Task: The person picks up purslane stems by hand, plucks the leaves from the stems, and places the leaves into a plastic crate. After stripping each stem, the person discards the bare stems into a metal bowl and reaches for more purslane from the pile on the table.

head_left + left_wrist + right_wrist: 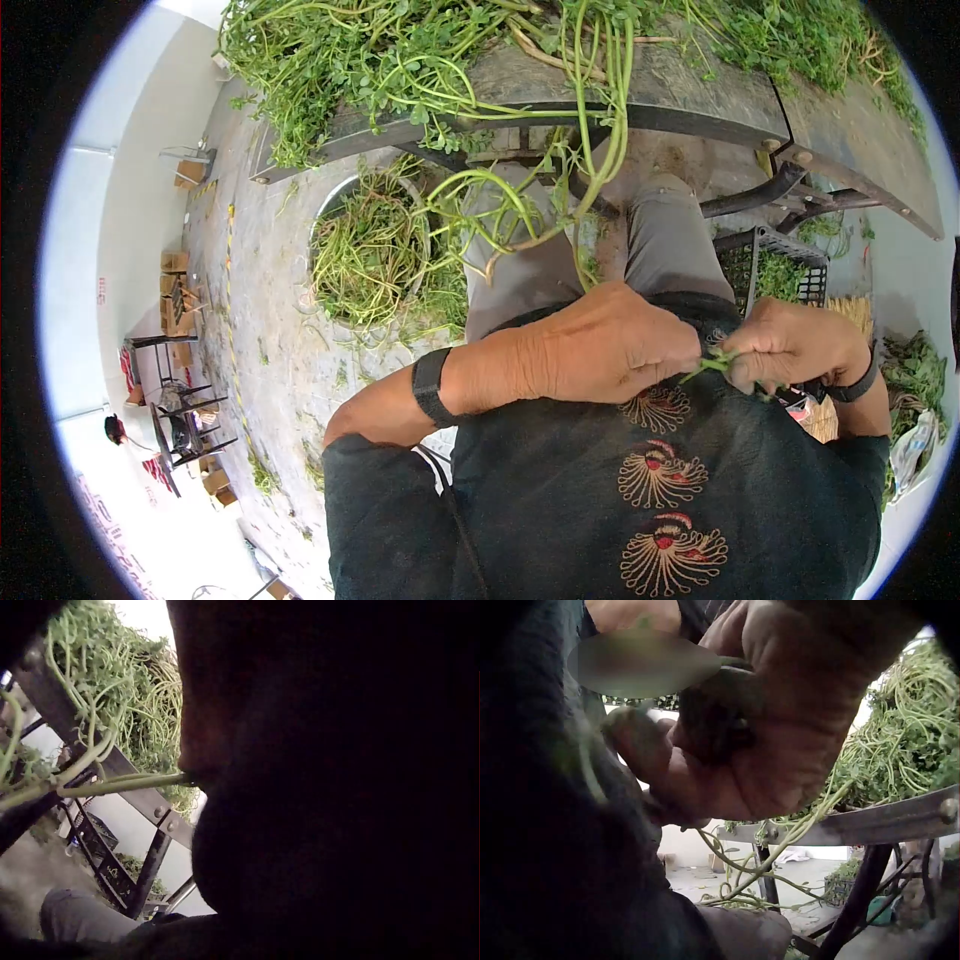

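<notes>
Both hands meet close together in front of my dark shirt in the head view. My left hand (610,345) grips long green plant stems (597,180), which run from its fist up toward the table; the left wrist view shows a stem (127,784) entering the dark hand. My right hand (800,345) pinches a small leafy green tip (714,364) that bridges the gap to the left fingertips. Its fingers are curled in the right wrist view, where a blurred patch hides part of them.
A dark-edged table (690,118) heaped with leafy greens (350,70) stands ahead. Below it on the left, a round tub (425,235) holds cut stems. A black crate (740,265) with greens stands right of my knees. Chairs (180,410) and boxes line the left.
</notes>
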`<move>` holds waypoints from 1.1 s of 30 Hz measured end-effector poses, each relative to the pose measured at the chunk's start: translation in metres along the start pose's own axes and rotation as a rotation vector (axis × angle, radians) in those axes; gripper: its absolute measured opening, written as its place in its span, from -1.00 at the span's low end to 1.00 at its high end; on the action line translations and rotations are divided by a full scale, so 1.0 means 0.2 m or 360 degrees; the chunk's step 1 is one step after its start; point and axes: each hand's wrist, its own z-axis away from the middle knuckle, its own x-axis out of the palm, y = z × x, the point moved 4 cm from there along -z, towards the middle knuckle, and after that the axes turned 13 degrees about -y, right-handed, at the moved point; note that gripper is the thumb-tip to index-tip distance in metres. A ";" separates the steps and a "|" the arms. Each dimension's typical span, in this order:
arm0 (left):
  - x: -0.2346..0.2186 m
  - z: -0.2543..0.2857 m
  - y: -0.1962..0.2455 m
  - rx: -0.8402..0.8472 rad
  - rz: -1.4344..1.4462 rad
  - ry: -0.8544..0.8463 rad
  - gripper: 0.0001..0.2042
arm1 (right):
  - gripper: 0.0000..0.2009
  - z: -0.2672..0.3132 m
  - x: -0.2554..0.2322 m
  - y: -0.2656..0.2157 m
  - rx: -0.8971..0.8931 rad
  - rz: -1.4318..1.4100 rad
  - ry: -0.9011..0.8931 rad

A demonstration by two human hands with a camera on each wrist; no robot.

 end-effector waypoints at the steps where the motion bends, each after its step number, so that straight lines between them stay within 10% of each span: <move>1: -0.01 0.02 0.01 -0.0017 0.0055 0.0020 -0.95 | -0.67 0.03 0.01 0.01 0.0078 -0.0085 -0.0074; 4: -0.12 0.20 -0.09 -0.0204 0.0021 0.0283 -0.92 | -0.70 0.25 0.01 0.14 -0.0276 0.0350 0.0069; 6: -0.20 0.37 -0.15 -0.0727 0.0255 0.0466 -0.85 | -0.71 0.44 -0.01 0.14 -0.0396 -0.0624 0.0620; 12: -0.13 0.25 -0.20 -0.0494 0.0294 0.0337 -0.76 | -0.79 0.07 -0.18 0.23 0.0011 -0.0635 0.1191; 15: -0.11 0.27 -0.28 -0.0309 0.1577 0.1098 -0.59 | -0.81 -0.18 -0.23 0.19 -0.0055 -0.0523 0.1199; 21: -0.38 0.40 -0.42 -0.0755 0.1216 0.1958 -0.33 | -0.82 -0.47 -0.27 0.04 -0.0499 -0.0089 0.1072; 30: -0.48 0.34 -0.53 -0.0532 0.1053 0.2058 -0.66 | -0.78 -0.37 -0.34 0.12 -0.0362 -0.0044 0.1352; 33: -0.47 0.30 -0.36 -0.0614 -0.0014 0.1896 -0.76 | -0.76 -0.34 -0.37 0.16 -0.0382 -0.0194 0.1420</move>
